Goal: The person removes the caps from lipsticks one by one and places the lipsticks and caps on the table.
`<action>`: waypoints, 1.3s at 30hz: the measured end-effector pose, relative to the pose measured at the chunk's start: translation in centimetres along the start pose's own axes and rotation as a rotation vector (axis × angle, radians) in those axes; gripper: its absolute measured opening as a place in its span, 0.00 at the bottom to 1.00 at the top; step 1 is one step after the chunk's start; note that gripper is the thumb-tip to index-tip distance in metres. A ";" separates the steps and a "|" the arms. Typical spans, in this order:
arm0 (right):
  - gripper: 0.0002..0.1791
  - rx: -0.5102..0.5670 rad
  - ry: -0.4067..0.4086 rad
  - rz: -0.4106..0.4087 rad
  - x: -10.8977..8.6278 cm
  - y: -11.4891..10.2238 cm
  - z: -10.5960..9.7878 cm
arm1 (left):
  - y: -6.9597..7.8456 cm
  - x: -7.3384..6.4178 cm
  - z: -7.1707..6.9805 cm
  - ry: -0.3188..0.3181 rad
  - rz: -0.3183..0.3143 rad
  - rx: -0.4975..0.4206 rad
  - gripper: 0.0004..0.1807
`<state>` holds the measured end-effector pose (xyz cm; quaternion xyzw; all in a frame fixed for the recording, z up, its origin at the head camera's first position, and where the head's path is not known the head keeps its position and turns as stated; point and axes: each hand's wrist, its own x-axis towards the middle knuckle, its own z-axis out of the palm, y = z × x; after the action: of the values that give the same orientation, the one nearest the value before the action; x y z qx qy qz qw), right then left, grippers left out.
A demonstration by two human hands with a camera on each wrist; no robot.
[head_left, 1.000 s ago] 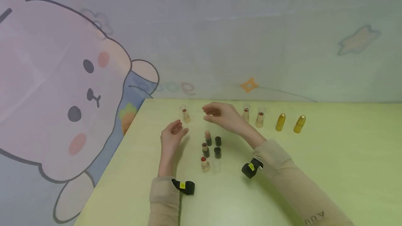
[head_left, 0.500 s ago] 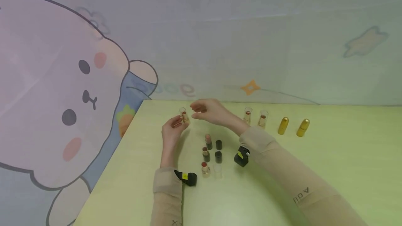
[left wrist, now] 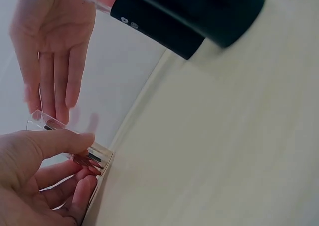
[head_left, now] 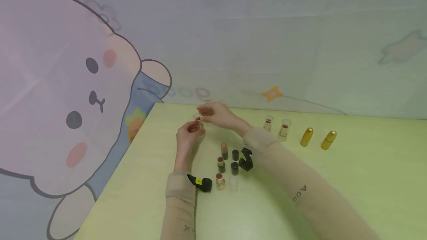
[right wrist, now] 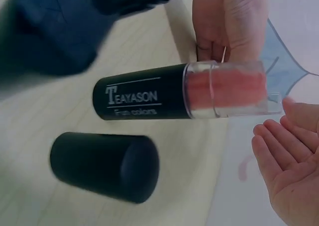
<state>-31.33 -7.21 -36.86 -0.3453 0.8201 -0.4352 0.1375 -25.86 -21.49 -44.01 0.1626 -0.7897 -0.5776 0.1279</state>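
My left hand (head_left: 186, 138) grips a clear-capped lipstick (head_left: 198, 122) near the far left of the table, thumb on one side and fingers curled under the other. In the left wrist view its gold base (left wrist: 105, 159) stands at the table's edge line, the clear cap tilting toward the palm. My right hand (head_left: 218, 115) reaches over from the right, fingers loosely extended, its thumb right by the cap's top. In the right wrist view the right fingers (right wrist: 286, 151) spread beside the clear cap end (right wrist: 274, 104), holding nothing.
Nearer me stand two black-based lipsticks (head_left: 221, 165), two black caps (head_left: 235, 168), an uncapped gold-based lipstick (head_left: 219, 182) and a clear cap (head_left: 234, 184). Two clear-capped lipsticks (head_left: 284, 130) and two gold bullet-shaped tubes (head_left: 328, 140) stand to the right. A patterned cloth (head_left: 233, 47) hangs behind.
My left hand has moved up to the clear-capped lipstick and taken hold of it. My right hand has moved left until its thumb is by the cap. The head view has shifted slightly.
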 end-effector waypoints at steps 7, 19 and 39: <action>0.23 -0.063 -0.030 -0.008 0.9 -0.3 0.3 | 0.0 -0.2 0.2 0.015 0.019 0.085 0.18; 0.17 -0.114 -0.048 -0.030 1.6 0.6 0.7 | -0.1 -0.4 0.4 0.037 0.009 0.111 0.15; 0.15 -0.147 -0.046 -0.004 0.9 0.0 0.5 | -0.4 -0.6 0.4 0.035 0.066 0.112 0.15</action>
<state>-31.70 -8.12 -37.04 -0.3661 0.8458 -0.3658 0.1298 -25.42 -21.02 -44.47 0.1532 -0.8235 -0.5248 0.1513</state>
